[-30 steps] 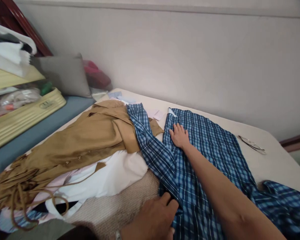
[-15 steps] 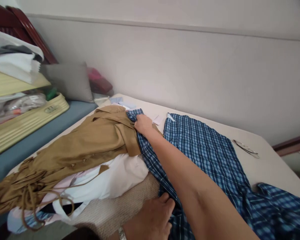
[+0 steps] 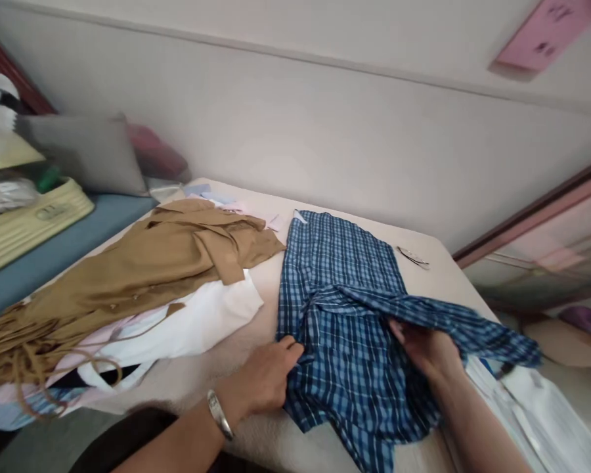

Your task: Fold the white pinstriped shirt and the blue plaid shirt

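A blue plaid shirt (image 3: 339, 253) lies on the light tabletop, its upper part flat and its lower part bunched. My left hand (image 3: 276, 368), with a silver bracelet on the wrist, pinches the shirt's left edge. A long strip of the same cloth, seemingly a sleeve, runs across to the right. Under this strip is my right hand (image 3: 426, 348), closed on the cloth, with most of its fingers hidden by the fabric. To the left a brown garment (image 3: 162, 256) with long cords rests on a pile, a white garment (image 3: 217, 318) showing beneath it.
Eyeglasses (image 3: 414, 257) lie on the table (image 3: 433, 276) near the wall. Papers or plastic (image 3: 536, 414) sit at the lower right. On the far left are a grey cushion (image 3: 86, 154) and a yellow case (image 3: 39, 220). A pink note (image 3: 546, 36) hangs on the wall.
My right hand has moved from beside the brown garment to the right, carrying the plaid strip across the shirt. My left hand stays at the shirt's left edge. The view has turned right.
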`<state>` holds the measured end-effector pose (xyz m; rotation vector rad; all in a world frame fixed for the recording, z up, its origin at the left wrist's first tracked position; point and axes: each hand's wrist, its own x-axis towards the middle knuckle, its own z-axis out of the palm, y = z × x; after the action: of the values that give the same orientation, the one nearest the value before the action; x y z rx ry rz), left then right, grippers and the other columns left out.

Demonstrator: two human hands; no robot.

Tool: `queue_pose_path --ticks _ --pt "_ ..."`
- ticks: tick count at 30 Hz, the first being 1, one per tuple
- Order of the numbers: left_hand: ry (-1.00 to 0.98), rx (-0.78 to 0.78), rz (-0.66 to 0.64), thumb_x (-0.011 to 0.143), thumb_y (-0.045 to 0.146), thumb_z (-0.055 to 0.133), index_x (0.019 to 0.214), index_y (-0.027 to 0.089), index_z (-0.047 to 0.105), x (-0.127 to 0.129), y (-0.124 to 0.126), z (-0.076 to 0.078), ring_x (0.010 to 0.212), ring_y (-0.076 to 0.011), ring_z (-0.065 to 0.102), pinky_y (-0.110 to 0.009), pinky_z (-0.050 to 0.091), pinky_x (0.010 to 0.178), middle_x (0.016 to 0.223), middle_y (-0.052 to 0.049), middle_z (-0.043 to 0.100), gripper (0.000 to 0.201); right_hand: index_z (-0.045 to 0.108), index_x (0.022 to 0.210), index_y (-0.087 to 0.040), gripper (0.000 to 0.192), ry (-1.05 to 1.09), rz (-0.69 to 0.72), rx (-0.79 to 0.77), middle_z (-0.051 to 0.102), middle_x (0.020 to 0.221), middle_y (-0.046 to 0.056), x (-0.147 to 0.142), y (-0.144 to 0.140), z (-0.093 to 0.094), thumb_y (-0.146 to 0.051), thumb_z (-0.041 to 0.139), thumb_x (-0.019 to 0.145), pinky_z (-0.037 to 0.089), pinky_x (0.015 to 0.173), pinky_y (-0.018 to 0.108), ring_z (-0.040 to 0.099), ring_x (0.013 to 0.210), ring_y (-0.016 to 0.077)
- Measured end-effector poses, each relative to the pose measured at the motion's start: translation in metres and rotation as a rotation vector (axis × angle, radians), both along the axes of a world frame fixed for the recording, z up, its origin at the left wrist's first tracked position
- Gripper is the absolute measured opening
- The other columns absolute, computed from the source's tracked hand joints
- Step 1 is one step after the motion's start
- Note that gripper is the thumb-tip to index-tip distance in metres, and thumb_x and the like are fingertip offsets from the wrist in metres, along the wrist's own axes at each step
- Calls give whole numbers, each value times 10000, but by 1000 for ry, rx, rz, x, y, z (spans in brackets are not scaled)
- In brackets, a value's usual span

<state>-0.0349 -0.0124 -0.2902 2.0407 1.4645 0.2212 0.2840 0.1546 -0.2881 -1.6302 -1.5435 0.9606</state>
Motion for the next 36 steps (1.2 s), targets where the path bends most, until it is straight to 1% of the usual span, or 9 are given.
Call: queue_pose_path --ticks 3,8,13,19,22,24,29,31,36 --pt "-4 17 41 764 34 519 1209 248 535 -5 3 3 1010 -228 621 -332 456 859 1200 -63 609 495 668 922 -339 528 220 -127 -66 737 883 85 16 -6 -33 -386 148 1001 634 804 468 744 931 233" --pt "-38 32 87 747 135 568 1012 224 535 -21 8 14 873 -197 578 -297 394 743 978 -16 631 282 620 1088 -311 614 704 -312 -231 683 1229 129 23 -1 -34 -687 145 989 595 943 495 685 1139 265" --pt "-21 2 78 734 155 543 867 228 478 -29 3 22 686 -151 474 -289 303 624 761 29 539 166 622 964 -262 63 743 -436 -345 708 1085 69 17 -2 -27 -302 573 957 630 866 359 717 937 204" --pt "22 -83 57 742 272 631 880 239 476 -28 -8 19 718 -165 512 -295 311 619 806 26 585 210 625 894 -191 78 679 -421 -399 715 904 67 2 -6 -20 -143 583 938 602 664 259 715 774 177" --pt "95 -63 56 759 299 623 865 239 467 -29 -12 15 744 -185 537 -305 313 631 819 10 603 198 626 897 -166 152 536 -268 -541 732 921 125 -11 -19 -10 -252 558 1003 582 662 283 727 830 215" --pt "116 -46 37 774 285 597 855 238 457 -29 -13 12 741 -193 546 -309 310 631 806 2 604 168 637 884 -163 270 343 -24 -540 729 882 126 -24 -36 -2 -392 578 1014 556 653 295 712 800 223" --pt "129 3 30 769 202 531 852 236 455 -29 -11 9 737 -201 554 -321 307 641 790 -12 600 117 657 1009 -227 409 -93 819 -108 685 962 21 -72 -110 18 -529 839 801 507 762 326 644 891 222" --pt "129 11 26 745 181 527 843 236 456 -29 -9 10 724 -197 546 -322 299 630 770 -9 591 132 635 1063 -216 519 -340 942 106 658 1034 38 -90 -139 19 -473 917 710 493 776 351 616 941 250" --pt "105 38 50 719 159 514 787 237 442 -30 -5 16 647 -170 494 -313 272 590 690 16 548 126 593 932 -196 196 -811 1065 527 608 933 49 -114 -186 12 -76 707 827 429 658 352 568 842 233"
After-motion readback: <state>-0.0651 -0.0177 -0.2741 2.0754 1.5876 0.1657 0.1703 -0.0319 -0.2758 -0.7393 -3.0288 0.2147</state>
